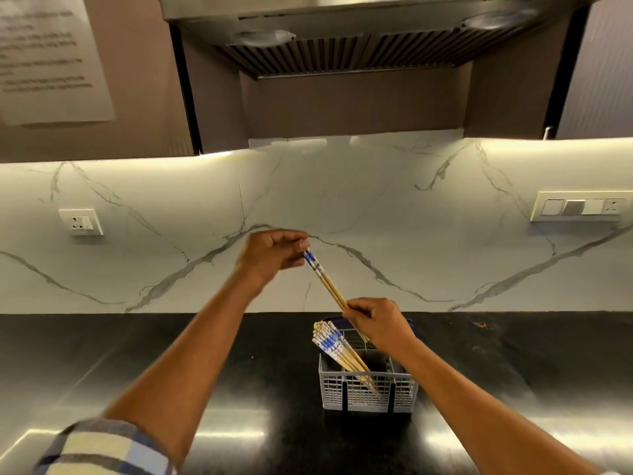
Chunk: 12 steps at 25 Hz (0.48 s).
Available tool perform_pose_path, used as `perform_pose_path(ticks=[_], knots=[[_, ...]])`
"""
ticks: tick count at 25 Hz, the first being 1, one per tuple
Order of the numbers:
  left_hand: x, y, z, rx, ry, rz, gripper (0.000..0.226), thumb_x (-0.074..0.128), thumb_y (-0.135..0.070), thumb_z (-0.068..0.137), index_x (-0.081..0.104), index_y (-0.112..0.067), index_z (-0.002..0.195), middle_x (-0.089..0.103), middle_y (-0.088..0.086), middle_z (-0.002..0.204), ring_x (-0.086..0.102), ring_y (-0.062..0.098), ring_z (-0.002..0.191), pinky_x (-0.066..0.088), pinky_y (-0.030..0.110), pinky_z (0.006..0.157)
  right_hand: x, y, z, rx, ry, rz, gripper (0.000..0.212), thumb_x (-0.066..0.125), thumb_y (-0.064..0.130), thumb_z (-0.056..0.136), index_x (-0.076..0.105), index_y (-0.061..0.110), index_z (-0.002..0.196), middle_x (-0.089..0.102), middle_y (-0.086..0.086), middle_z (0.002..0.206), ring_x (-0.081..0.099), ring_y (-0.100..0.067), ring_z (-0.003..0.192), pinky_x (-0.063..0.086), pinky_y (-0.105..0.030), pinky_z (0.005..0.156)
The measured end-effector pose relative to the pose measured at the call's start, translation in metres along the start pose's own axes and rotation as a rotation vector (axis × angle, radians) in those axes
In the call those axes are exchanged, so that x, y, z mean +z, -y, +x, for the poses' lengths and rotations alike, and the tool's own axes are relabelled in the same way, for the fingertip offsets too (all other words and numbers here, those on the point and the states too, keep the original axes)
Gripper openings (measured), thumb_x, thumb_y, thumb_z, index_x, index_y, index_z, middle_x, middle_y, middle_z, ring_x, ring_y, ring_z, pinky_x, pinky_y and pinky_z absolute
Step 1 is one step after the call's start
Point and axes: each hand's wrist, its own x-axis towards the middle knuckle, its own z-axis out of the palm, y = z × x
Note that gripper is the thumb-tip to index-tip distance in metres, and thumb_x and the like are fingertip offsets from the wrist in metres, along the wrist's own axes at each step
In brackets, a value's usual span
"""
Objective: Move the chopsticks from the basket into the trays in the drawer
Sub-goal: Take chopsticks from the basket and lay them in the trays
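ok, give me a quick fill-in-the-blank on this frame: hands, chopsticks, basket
1. Both hands hold one pair of blue-patterned wooden chopsticks; the left hand pinches the ____-patterned end.
2. The right hand grips the pair's plain ____ end.
3. The remaining bundle of chopsticks leans inside the grey plastic slotted ____.
4. That container stands on the glossy ____ countertop.

Missing words: blue; wooden; basket; black
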Motion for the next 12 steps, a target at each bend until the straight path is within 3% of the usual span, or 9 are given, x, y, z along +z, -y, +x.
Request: perform_pose_path(ticks=[3,7,12], knots=[[-0.013,-0.047,0.01,0.031,0.069,0.122,0.018,0.069,-0.005,0.087,0.073,-0.01,0.103,0.076,0.007,0.09,0.075,0.017,0.08,0.062,0.025,0.071,-0.003,-0.006,-0.016,0.024,0.024,0.091,0.014,0.064,0.022,0.094,0.075,0.023,0.102,0.071,0.008,0.078,0.063,0.004,0.062,0.049,-0.014,0.064],[-0.015,-0.076,0.014,0.045,0.108,0.202,0.023,0.07,-0.005,0.086,0.071,-0.003,0.109,0.076,0.013,0.094,0.076,0.023,0.082,0.063,0.03,0.074,0.004,-0.008,-0.038,0.092,0.059,0.238,0.015,0.065,0.025,0.093,0.076,0.027,0.103,0.077,0.009,0.09,0.071,-0.008,0.089,0.057,-0.032,0.091],[0.001,-0.076,0.007,0.028,0.154,0.243,0.024,0.067,-0.004,0.088,0.07,-0.002,0.111,0.075,0.011,0.093,0.075,0.018,0.078,0.062,0.024,0.068,0.002,0.004,-0.055,0.109,0.026,0.392,0.015,0.065,0.023,0.092,0.076,0.025,0.103,0.078,0.004,0.094,0.072,-0.015,0.094,0.057,-0.04,0.093]])
